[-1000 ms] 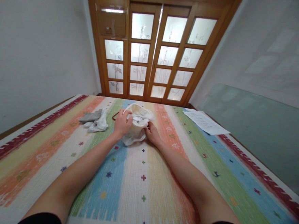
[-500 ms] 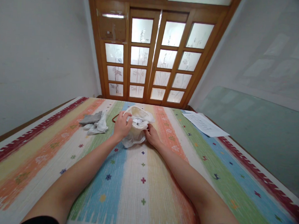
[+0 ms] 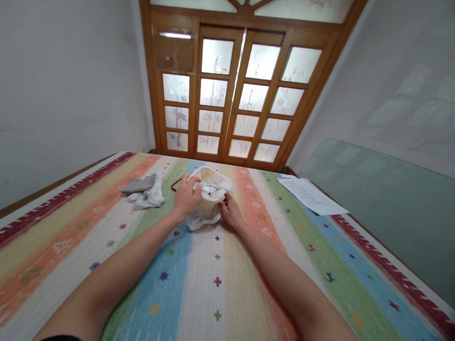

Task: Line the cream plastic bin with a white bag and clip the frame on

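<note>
A soft cream-white bag (image 3: 207, 209) stands on the table in front of me with its mouth open upward. Whitish material with dark marks shows inside it. My left hand (image 3: 186, 196) grips the left side of the rim, fingers curled over the edge. On the right side, my right hand (image 3: 231, 212) pinches the bag just below its rim. A brown loop, perhaps a handle (image 3: 174, 185), sticks out past the left hand. Thin white wrapping hangs around the bag's lower part.
Crumpled grey cloth (image 3: 139, 184) and white cloth (image 3: 151, 195) lie left of the bag. Printed papers (image 3: 311, 196) rest at the far right. A striped tablecloth (image 3: 198, 303) covers the table. A greenish panel (image 3: 389, 202) leans along the right wall; wooden doors (image 3: 232, 108) stand beyond.
The view has tipped slightly upward, so everything sits a little lower in the picture. Both hands keep their places on the bag, with hardly any movement.
</note>
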`<state>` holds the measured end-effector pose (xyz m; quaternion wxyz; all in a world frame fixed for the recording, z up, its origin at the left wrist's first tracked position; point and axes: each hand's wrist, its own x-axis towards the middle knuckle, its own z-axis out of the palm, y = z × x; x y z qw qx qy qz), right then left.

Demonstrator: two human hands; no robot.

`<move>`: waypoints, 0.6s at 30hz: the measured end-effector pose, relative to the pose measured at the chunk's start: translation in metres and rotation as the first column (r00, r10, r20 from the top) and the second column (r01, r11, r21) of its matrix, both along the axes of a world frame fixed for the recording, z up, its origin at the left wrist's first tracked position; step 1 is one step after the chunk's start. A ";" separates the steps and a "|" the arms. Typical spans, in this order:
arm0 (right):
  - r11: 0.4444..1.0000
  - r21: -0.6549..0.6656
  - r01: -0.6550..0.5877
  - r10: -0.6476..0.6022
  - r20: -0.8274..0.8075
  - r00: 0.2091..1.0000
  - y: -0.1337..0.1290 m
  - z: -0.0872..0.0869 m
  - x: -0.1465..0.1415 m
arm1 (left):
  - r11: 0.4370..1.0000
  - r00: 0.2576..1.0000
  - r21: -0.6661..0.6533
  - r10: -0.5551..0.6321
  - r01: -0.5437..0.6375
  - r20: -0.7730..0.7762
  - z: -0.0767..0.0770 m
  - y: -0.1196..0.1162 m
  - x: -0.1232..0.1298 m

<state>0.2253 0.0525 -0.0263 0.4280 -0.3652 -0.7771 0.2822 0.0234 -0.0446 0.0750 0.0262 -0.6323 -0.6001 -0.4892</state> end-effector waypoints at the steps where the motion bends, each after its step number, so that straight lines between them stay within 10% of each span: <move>1: 1.000 0.001 -0.001 0.001 -0.002 1.000 0.000 0.000 0.000 | 1.000 1.000 0.004 0.000 0.000 0.000 0.000 0.000 0.000; 11: 1.000 -0.003 -0.024 0.024 -0.017 1.000 -0.002 0.002 -0.001 | 0.998 0.996 0.036 -0.049 0.046 0.075 -0.001 0.010 -0.012; 18: 0.971 -0.238 0.005 -0.088 -0.342 0.936 0.013 0.006 -0.002 | 0.999 0.991 0.009 -0.044 0.043 0.129 0.005 0.014 -0.020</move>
